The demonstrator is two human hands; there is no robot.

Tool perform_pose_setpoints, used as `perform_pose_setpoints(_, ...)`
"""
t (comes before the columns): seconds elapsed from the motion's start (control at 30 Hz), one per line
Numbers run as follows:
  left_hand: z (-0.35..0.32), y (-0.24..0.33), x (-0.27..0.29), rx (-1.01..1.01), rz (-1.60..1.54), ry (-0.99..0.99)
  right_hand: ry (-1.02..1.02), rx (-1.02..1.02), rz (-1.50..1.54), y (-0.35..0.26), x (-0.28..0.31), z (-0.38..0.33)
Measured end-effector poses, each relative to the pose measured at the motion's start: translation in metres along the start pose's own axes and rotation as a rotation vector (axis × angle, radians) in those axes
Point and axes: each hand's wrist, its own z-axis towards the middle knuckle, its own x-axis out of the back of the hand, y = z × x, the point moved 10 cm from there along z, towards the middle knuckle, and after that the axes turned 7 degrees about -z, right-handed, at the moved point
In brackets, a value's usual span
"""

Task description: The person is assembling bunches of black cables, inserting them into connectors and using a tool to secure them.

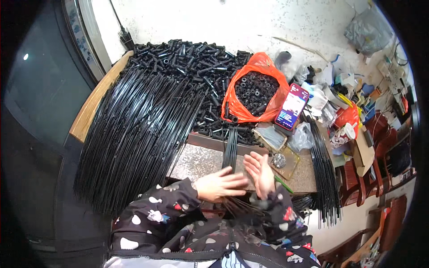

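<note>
One small gap to get through

There's room over the bare counter [193, 160] between the big rod pile [134, 138] and the small rod bunch [230, 152]. A low brown wall [208, 140] blocks the back. A yellowish tray [292, 167] sits in the way on the right.
</note>
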Motion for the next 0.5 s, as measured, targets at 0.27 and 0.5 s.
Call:
perform_pose_setpoints(0.27,-0.007,0.006,-0.002,-0.158,-0.073,0.118,-0.335,-0.085,0.407,0.018,-0.073,0.060)
perform_pose_setpoints(0.5,-0.001,-0.005,0.000,-0.122,-0.188,0.150,-0.030,-0.304,0.066,0.060,-0.010,0.044)
